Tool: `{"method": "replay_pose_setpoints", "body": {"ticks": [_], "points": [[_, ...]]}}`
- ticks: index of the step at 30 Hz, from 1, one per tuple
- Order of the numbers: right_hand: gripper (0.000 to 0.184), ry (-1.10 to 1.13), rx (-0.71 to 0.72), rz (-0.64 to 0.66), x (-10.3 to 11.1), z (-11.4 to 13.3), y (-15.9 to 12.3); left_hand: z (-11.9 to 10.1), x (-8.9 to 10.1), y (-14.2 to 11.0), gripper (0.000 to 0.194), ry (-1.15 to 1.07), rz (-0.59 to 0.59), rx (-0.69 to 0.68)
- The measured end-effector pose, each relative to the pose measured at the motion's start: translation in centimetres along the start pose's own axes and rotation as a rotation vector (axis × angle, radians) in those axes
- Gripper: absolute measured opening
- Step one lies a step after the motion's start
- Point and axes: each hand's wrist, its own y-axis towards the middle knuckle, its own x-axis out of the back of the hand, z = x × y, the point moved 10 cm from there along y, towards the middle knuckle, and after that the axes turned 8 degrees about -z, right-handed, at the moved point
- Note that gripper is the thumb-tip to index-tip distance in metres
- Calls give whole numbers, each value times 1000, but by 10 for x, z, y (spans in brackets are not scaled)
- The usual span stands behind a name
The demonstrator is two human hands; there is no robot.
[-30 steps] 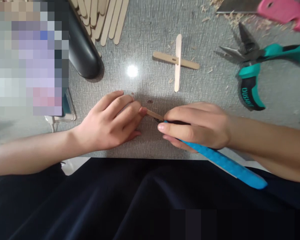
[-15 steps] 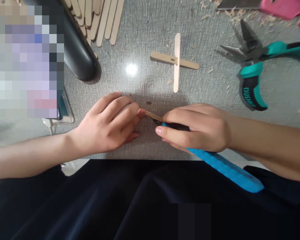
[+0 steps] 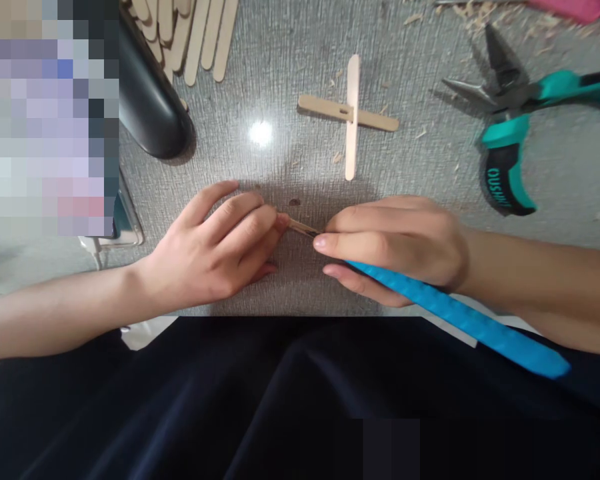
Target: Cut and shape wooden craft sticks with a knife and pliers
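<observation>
My left hand is closed, pinching one end of a wooden craft stick between thumb and fingertip. My right hand wraps round a blue utility knife, whose handle slants down to the right over my lap. The knife's dark front end lies against the stick near my right fingertips; its blade is mostly hidden. Beyond my hands, two more craft sticks lie as a cross: a pale upright one over a tan one with a small slot cut near its middle.
Pliers with teal and black handles lie spread at the right. Wood shavings and a pink-handled tool are at the top right. A pile of craft sticks, a black rounded case and a phone sit left.
The knife has tilted and shifted in my right hand, its handle end swinging out to the right. My left hand keeps its pinch on the stick. The view has shifted slightly.
</observation>
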Motion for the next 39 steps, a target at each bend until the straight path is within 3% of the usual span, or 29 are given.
{"method": "replay_pose_setpoints", "body": {"ticks": [3,8,13,16,22,30,39], "points": [[26,0,-38,33,-3,-4,0,1,0,0,39,-22,-16,5],[18,-9,16,-26,1,-2,1,3,1,1,37,-17,-44,5],[18,-6,60,-15,-2,2,0,6,-3,-1,47,-60,9,44],[16,-52,81,9,-5,5,-1,5,-3,-1,44,-31,16,28],[27,-104,132,63,-10,9,-5,9,-7,-2,52,-77,53,62],[24,-60,87,44,-4,7,-1,6,1,4,39,-26,-21,27],[21,-62,121,68,0,7,3,10,6,5,66,14,42,29]]}}
